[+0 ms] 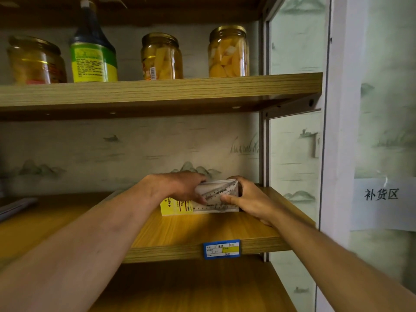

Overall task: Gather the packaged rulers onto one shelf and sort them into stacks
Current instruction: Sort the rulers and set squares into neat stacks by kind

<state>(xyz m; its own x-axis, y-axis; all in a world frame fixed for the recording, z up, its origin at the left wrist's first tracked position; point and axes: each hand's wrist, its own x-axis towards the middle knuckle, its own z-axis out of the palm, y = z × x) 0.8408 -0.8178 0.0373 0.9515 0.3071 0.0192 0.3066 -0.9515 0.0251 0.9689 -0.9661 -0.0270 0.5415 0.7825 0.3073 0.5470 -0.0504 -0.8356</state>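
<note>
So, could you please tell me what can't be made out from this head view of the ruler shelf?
- How many packaged rulers are in the stack: the left hand and right hand cover both ends.
- The writing on the blue price tag: too small to read.
- The flat item at the left edge: cut off and blurred.
- The dark bottle: its top is cut off by the upper edge.
</note>
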